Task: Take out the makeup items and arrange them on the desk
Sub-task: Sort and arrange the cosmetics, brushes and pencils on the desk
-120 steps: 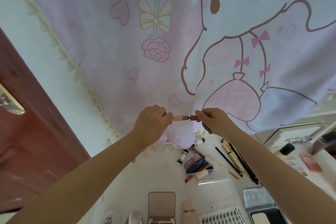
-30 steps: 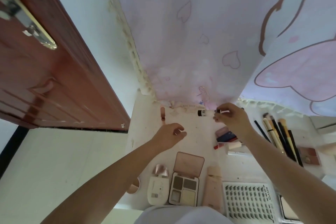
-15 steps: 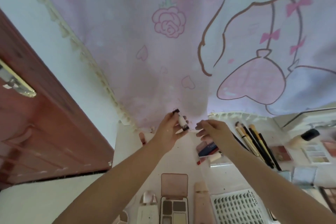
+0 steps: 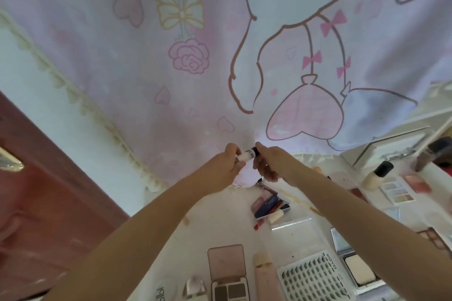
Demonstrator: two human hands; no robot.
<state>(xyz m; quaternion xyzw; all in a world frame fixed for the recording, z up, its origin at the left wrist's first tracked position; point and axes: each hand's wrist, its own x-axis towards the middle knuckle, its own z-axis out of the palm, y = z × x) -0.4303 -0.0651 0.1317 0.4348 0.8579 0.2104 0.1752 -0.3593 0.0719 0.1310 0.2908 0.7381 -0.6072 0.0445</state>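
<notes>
Slim cylindrical tube (image 4: 247, 154), black-capped, between hands.

Behind the desk hangs a pink cartoon curtain (image 4: 195, 56) with a rose, bow and hearts; a reddish-brown wooden door (image 4: 36, 190) stands at left.

Left tabletop (image 4: 208, 222): I see bare surface beside the door (image 4: 49, 203).
Centre: lipstick pile (image 4: 270, 205) blocks my path.
Near edge: eyeshadow palette (image 4: 228, 276), lash tray (image 4: 313, 278) crowd it.
Back: curtain (image 4: 195, 80) hangs close.
</notes>
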